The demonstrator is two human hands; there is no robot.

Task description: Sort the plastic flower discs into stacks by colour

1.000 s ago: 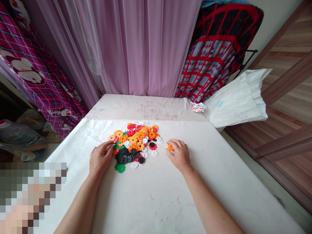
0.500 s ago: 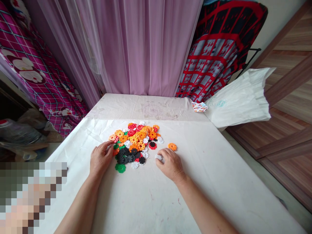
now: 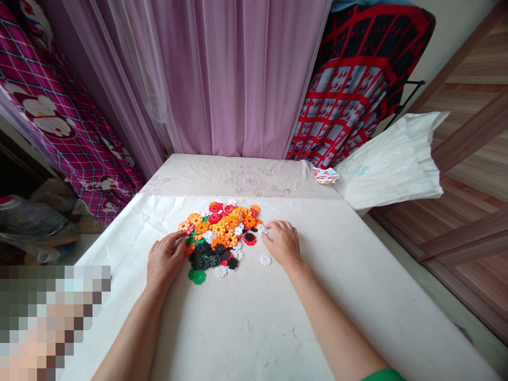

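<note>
A loose pile of notched plastic discs in orange (image 3: 219, 227), black (image 3: 208, 255), red, white and green lies on the white-covered table. My left hand (image 3: 165, 256) rests against the pile's left edge, fingers bent; whether it grips a disc is hidden. At the pile's right side, my right hand (image 3: 284, 242) has its thumb and forefinger at a white disc (image 3: 262, 229). Nearer to me, a single white disc (image 3: 265, 260) lies apart on the cloth. A green disc (image 3: 197, 276) sits at the near left edge of the pile.
The table (image 3: 317, 307) has a white cover. At its far right corner are a small patterned paper piece (image 3: 325, 175) and a white bag (image 3: 392, 161). Purple curtains (image 3: 238, 79) hang behind, and a wooden door (image 3: 468, 174) stands at the right.
My right hand has moved away from me to the pile's right edge. The white disc it held now lies on the cloth. The separate orange disc is no longer visible. My left hand has barely moved.
</note>
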